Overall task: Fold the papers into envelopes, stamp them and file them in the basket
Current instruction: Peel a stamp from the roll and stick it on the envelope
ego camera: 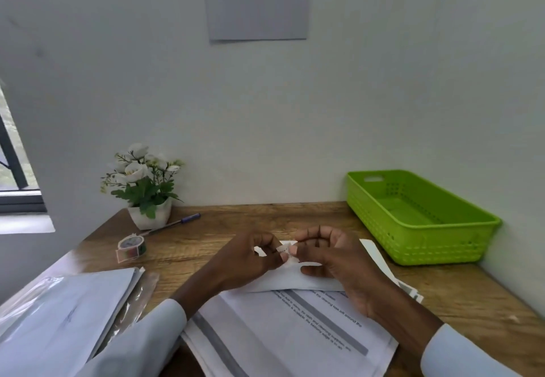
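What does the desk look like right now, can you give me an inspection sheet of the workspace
Surface: wooden desk, papers over the near half.
Job's things: small stamp sticker pinched between both hands above a folded envelope; green basket at right, nothing seen in it; printed sheets in front; stamp roll at left.
Clutter: pen, potted flowers, paper stack in plastic sleeve.
Hands: left hand and right hand both pinching the sticker.
Cables: nothing seen.
Surroundings: pale wall, grey sheet on it, window at left.
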Demonstrator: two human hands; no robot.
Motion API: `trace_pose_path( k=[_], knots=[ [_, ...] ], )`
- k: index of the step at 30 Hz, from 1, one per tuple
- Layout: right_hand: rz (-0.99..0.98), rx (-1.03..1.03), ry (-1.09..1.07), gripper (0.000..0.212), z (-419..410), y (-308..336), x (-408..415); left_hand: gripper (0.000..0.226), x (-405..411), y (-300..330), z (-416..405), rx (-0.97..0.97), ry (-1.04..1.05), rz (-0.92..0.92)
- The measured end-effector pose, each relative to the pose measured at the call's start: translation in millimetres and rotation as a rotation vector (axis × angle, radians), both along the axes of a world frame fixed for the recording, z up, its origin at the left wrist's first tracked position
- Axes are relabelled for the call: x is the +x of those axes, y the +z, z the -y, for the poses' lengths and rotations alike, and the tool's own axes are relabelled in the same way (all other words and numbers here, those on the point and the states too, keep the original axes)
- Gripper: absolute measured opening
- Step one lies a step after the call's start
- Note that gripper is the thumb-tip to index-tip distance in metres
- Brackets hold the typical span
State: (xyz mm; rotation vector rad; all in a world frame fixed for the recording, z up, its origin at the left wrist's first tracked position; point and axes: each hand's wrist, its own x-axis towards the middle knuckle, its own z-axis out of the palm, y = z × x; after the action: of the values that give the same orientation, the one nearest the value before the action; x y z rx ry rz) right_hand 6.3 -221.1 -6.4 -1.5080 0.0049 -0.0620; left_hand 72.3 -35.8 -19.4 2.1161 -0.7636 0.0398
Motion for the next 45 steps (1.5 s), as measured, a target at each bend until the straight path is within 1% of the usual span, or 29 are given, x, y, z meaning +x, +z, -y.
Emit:
trace_pose_path(
  k=[3,4,5,7,9,11,13,14,15,16,18,19,21,25,28,30,33,35,37,38,41,43,45],
  knots=[
    [0.0,-0.007,-0.062,0.023,1.2,-2.0,3.4,0.012,2.2,-2.2,-0.7,0.022,0.008,0.035],
    [-0.007,0.0,-0.087,0.023,3.1,-2.6,4.9,0.014,2.1,-3.9,-1.8,0.055,0.021,0.057],
    [-0.016,0.008,-0.114,0.024,5.7,-2.9,6.2,0.021,1.2,-5.2,-2.5,0.116,0.042,0.089],
    [-0.038,0.034,-0.158,0.026,12.6,-3.4,9.0,0.045,-2.7,-6.9,-3.2,0.287,0.081,0.171],
    [-0.061,0.084,-0.187,0.024,19.0,-4.0,11.0,0.068,-8.1,-5.9,-3.3,0.475,0.081,0.229],
    [-0.081,0.136,-0.208,0.023,22.6,-4.8,12.4,0.088,-12.3,-4.4,-4.4,0.641,0.047,0.213],
    [-0.099,0.167,-0.205,0.024,23.7,-6.1,13.6,0.097,-16.4,-3.4,-7.1,0.727,0.015,0.154],
    [-0.109,0.178,-0.195,0.024,23.7,-6.8,13.8,0.095,-18.1,-2.0,-9.0,0.738,0.014,0.156],
    [-0.118,0.185,-0.182,0.025,23.3,-7.6,14.2,0.088,-19.6,-0.9,-11.3,0.739,0.023,0.189],
    [-0.125,0.193,-0.171,0.025,22.3,-8.5,14.7,0.077,-20.8,0.8,-13.7,0.74,0.032,0.253],
    [-0.128,0.213,-0.149,0.027,22.1,-8.9,15.7,0.049,-22.1,6.7,-15.7,0.76,0.02,0.442],
    [-0.129,0.23,-0.144,0.027,21.8,-8.7,16.4,0.04,-22.9,9.0,-18.3,0.783,0.001,0.53],
    [-0.128,0.265,-0.136,0.027,22.2,-8.5,17.5,0.04,-25.4,10.2,-22.6,0.844,-0.032,0.64],
    [-0.132,0.291,-0.094,0.03,22.4,-8.7,18.2,0.037,-24.9,6.7,-32.7,0.871,-0.036,0.712],
    [-0.162,0.275,-0.081,0.035,21.6,-12.1,18.4,0.047,-9.7,0.0,-36.4,0.934,-0.001,0.846],
    [-0.18,0.272,-0.077,0.039,21.6,-15.7,18.4,0.049,-2.5,-0.9,-28.2,0.973,0.007,0.831],
    [-0.18,0.292,-0.083,0.037,23.4,-18.9,17.8,0.036,-0.3,-1.6,-14.6,1.047,0.014,0.838],
    [-0.179,0.307,-0.076,0.038,24.0,-18.9,18.1,0.025,-3.6,-0.7,-14.5,1.008,0.02,0.86],
    [-0.175,0.312,-0.066,0.04,25.9,-17.9,18.4,0.011,-4.9,-0.4,-19.6,0.97,-0.015,0.875],
    [-0.174,0.312,-0.059,0.039,26.2,-16.6,18.0,0.008,-5.5,-0.3,-22.9,0.947,-0.034,0.909],
    [-0.153,0.311,-0.037,0.033,26.2,-13.2,16.8,0.007,-18.1,5.0,-32.2,0.867,-0.053,0.984],
    [-0.135,0.323,-0.024,0.036,26.2,-9.3,14.7,0.004,-30.5,9.2,-40.5,0.817,-0.05,1.02],
    [-0.13,0.324,-0.007,0.044,24.3,-7.3,12.8,0.015,-43.0,9.6,-52.1,0.785,-0.036,1.027]
  ],
)
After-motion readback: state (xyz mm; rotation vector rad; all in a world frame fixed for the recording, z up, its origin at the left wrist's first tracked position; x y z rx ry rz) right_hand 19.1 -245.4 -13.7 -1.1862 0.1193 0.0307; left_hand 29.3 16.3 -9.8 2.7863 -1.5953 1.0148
